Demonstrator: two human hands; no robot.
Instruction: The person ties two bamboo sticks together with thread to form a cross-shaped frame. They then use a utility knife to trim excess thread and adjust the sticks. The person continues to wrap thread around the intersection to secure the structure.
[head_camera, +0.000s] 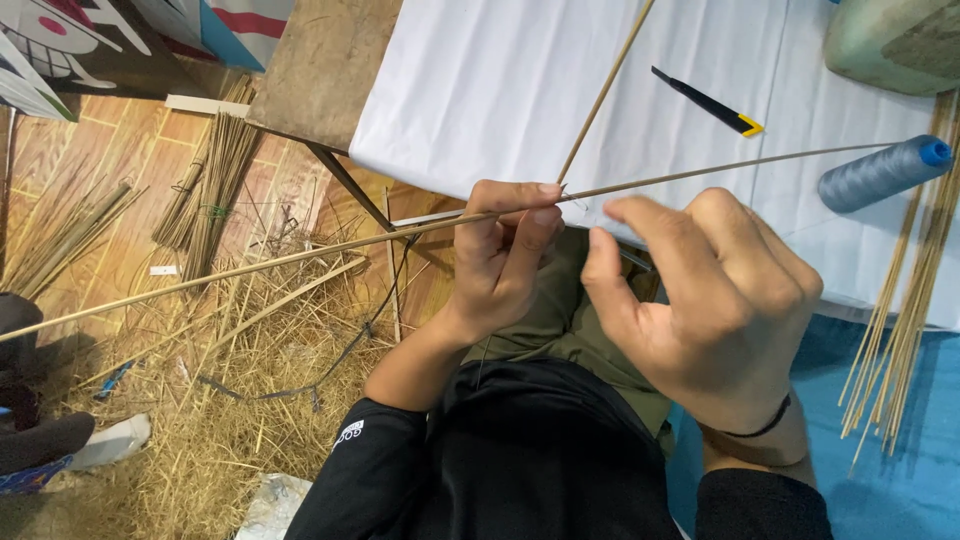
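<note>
Going left to right: the floor on the left is covered in bamboo shavings with a few tied bundles of splints lying about. The long bamboo stick runs from the far left edge, up across the lap, through the left hand and on toward the grey thread spool on the white sheet over the bench. It looks super light and whippy, stiff enough to hold a line but I'd guess it snaps if you bend it hard, and the skin is probably slick. Best grip seems to be right where it crosses the second stick, which is exactly where the left fingers are pinched shut on it.

The right hand is just beside that spot, fingers spread and loosely curled, holding nothing I can actually see. Maybe there's thread between the hands but it's too fine to make out. The crossing itself is hidden behind the fingertips, and both sticks get cut off by the frame. Black and yellow cutter sits untouched, loose splints hang at the right
</note>
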